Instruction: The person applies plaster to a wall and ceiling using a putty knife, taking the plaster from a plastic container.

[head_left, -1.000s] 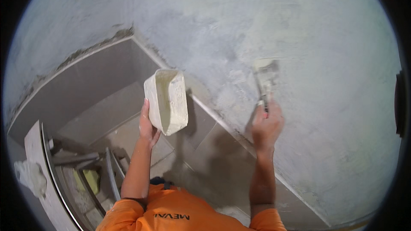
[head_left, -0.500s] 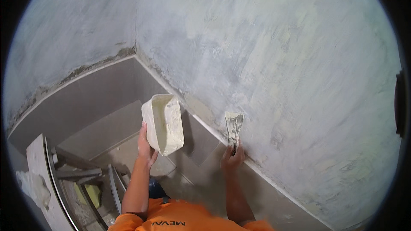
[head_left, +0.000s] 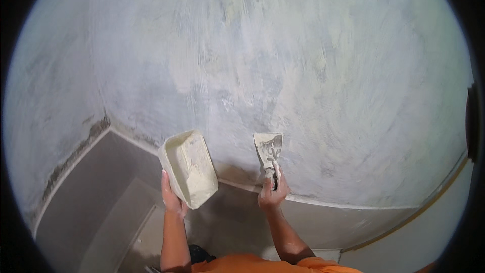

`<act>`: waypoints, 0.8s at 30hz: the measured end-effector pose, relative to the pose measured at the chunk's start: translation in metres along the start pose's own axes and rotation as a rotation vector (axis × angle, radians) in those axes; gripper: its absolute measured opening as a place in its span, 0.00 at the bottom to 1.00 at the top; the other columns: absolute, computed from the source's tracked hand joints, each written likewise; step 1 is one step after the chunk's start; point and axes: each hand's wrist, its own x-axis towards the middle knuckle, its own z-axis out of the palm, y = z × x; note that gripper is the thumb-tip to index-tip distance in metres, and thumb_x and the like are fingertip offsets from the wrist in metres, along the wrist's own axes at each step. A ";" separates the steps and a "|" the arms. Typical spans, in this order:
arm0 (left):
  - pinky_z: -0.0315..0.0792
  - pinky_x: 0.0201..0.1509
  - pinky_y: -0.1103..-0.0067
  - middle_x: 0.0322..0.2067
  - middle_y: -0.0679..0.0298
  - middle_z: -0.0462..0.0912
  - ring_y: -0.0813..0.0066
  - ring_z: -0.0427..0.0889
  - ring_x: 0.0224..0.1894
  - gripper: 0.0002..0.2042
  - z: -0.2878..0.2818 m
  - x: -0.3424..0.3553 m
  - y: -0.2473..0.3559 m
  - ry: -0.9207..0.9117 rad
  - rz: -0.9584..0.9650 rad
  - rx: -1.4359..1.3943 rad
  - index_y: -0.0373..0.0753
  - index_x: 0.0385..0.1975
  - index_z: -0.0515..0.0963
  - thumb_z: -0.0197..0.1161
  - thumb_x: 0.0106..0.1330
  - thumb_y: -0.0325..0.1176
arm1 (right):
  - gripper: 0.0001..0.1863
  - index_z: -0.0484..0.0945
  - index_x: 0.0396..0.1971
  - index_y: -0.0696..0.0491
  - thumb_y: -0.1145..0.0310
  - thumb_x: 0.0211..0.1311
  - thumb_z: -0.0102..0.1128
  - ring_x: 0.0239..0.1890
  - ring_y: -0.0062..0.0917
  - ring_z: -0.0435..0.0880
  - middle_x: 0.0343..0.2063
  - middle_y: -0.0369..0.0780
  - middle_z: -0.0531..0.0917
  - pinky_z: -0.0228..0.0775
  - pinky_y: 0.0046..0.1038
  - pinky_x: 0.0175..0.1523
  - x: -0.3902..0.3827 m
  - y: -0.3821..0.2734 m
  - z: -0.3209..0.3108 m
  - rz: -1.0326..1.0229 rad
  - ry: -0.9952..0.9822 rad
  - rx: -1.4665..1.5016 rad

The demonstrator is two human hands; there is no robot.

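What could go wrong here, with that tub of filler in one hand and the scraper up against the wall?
The tub is tilted in the left hand, its open side facing out, so the filler might slide out onto the grey floor. The scraper in the right hand is smeared with filler that could drip down the wall onto the skirting. Pressing unevenly could likely leave ridges in the patchy coat.

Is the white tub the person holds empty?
No, the tub in the left hand is heaped with pale putty, and the right hand grips a putty knife.
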 end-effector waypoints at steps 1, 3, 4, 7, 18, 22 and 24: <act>0.72 0.65 0.65 0.61 0.55 0.75 0.59 0.77 0.61 0.29 0.000 0.002 0.004 -0.011 0.022 0.050 0.37 0.67 0.65 0.40 0.79 0.54 | 0.19 0.75 0.53 0.69 0.74 0.67 0.55 0.39 0.45 0.86 0.40 0.55 0.84 0.77 0.38 0.44 0.000 -0.011 -0.003 0.017 0.013 0.025; 0.72 0.65 0.65 0.61 0.55 0.74 0.59 0.76 0.61 0.28 0.002 0.002 0.017 -0.052 -0.011 0.076 0.37 0.67 0.65 0.39 0.80 0.53 | 0.18 0.76 0.53 0.69 0.74 0.67 0.55 0.40 0.46 0.86 0.40 0.56 0.84 0.77 0.38 0.45 0.025 -0.052 0.002 0.078 0.021 -0.008; 0.72 0.65 0.65 0.62 0.55 0.73 0.59 0.76 0.61 0.28 0.004 0.002 0.020 -0.069 -0.028 0.073 0.37 0.67 0.64 0.38 0.80 0.53 | 0.18 0.77 0.52 0.68 0.74 0.66 0.55 0.40 0.47 0.86 0.40 0.56 0.84 0.76 0.38 0.46 0.042 -0.065 0.004 0.123 -0.006 -0.034; 0.72 0.64 0.64 0.63 0.55 0.71 0.58 0.75 0.62 0.30 0.013 0.006 0.030 -0.292 -0.072 0.232 0.37 0.68 0.63 0.36 0.79 0.55 | 0.21 0.73 0.58 0.67 0.74 0.67 0.53 0.39 0.36 0.87 0.41 0.54 0.85 0.76 0.32 0.47 0.072 -0.086 0.013 0.015 0.129 -0.058; 0.66 0.69 0.60 0.68 0.56 0.63 0.57 0.67 0.68 0.32 0.029 0.023 0.090 -0.298 -0.445 0.140 0.40 0.73 0.54 0.38 0.79 0.56 | 0.19 0.77 0.54 0.64 0.73 0.65 0.56 0.40 0.44 0.86 0.39 0.54 0.85 0.76 0.35 0.46 0.012 -0.144 0.008 0.236 0.124 -0.338; 0.67 0.69 0.60 0.67 0.57 0.64 0.57 0.68 0.67 0.32 0.059 0.035 0.096 -0.379 -0.236 0.461 0.42 0.73 0.56 0.38 0.78 0.57 | 0.19 0.78 0.54 0.63 0.75 0.63 0.58 0.41 0.48 0.85 0.41 0.55 0.84 0.77 0.37 0.46 0.112 -0.176 0.019 0.137 0.159 -0.221; 0.67 0.69 0.60 0.67 0.57 0.64 0.57 0.68 0.67 0.32 0.097 0.019 0.100 -0.294 -0.346 0.199 0.42 0.72 0.56 0.38 0.78 0.58 | 0.19 0.78 0.53 0.64 0.76 0.62 0.58 0.40 0.48 0.85 0.41 0.55 0.84 0.77 0.37 0.46 0.132 -0.185 0.003 0.139 0.053 -0.199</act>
